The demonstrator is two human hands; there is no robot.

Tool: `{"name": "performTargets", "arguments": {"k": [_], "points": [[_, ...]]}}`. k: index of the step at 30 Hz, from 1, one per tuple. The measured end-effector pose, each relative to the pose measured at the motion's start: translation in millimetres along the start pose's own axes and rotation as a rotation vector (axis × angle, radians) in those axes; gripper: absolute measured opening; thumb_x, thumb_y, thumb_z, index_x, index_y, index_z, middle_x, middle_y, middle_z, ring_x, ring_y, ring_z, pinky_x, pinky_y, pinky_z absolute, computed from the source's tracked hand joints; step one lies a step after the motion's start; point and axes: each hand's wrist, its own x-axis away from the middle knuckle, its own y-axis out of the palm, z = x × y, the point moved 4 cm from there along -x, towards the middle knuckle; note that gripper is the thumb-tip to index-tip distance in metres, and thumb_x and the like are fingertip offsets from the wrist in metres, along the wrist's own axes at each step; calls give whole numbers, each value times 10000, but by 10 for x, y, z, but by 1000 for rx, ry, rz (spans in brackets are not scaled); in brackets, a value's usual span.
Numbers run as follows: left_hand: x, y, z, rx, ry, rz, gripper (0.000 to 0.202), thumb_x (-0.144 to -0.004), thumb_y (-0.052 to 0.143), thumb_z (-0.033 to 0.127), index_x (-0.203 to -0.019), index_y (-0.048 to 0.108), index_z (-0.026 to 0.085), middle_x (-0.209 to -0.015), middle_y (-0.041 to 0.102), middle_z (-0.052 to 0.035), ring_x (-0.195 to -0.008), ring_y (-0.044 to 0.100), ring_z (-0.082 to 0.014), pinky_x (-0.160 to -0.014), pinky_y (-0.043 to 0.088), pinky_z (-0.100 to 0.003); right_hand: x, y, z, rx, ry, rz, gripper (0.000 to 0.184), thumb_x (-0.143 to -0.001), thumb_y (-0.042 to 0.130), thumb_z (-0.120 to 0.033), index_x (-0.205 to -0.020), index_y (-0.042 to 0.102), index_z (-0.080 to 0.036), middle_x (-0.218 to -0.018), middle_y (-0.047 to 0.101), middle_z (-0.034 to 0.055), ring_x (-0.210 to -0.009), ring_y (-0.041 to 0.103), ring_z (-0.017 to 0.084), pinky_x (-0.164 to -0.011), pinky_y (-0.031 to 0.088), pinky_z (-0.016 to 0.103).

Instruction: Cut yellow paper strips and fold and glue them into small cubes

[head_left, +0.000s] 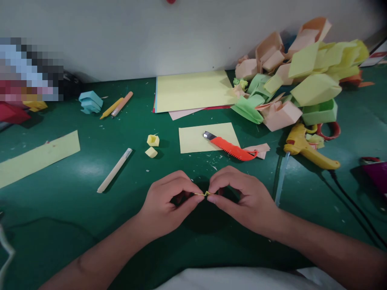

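Left grip [159, 201] and right grip [255, 201] partly hide a thin yellow strip [207, 193].

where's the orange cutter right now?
Head view, right of centre: the orange cutter lies just beyond the right hand, left of the yellow glue gun, its blade end over the small pale-yellow sheet.

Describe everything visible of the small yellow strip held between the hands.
The small, thin yellow strip, apparently paper, has a peaked kink near its middle. The left hand pinches one side and the right hand the other, above the green tabletop. Fingertips cover part of it, so its full shape cannot be told.
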Motion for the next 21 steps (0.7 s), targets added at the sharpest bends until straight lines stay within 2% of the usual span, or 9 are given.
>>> {"name": "performTargets", "arguments": {"k": [4, 9, 15, 21], "points": [[23, 18, -15, 31, -7, -50, 30, -863, 692, 158, -848, 704, 181, -740, 647, -7, -566, 563, -70, -497, 443, -167, -12, 12, 49, -81, 74, -58, 60, -863, 684, -167, -883, 685, -223, -842, 689, 4, -730, 632, 112, -667, 537, 236], [21, 30, -18, 85, 17, -91, 30, -862, 697, 157, -844, 707, 179, -724, 650, -5, -570, 562, -69, -499, 438, -167, -6, 16, 72, -142, 81, -105, 67, -851, 685, -154, -853, 706, -218, -831, 686, 5, -715, 633, 109, -660, 539, 237], [13, 26, -42, 12, 7, -50, 30, -860, 703, 155, -838, 713, 174, -737, 649, -6, -574, 568, -63, -502, 433, -160, 27, 74, 86, -190, 180, -24, 64, -831, 700, -154, -833, 709, -217, -821, 694, 6, -724, 650, 114, -646, 541, 236], [16, 25, -36, -42, -20, -3, 50, -855, 707, 163, -808, 707, 182, -703, 628, 8, -552, 553, -60, -490, 422, -160, 57, 127, 92, -265, 201, 36, 52, -815, 721, -182, -850, 713, -220, -857, 709, 22, -765, 675, 137, -655, 556, 264]]}}
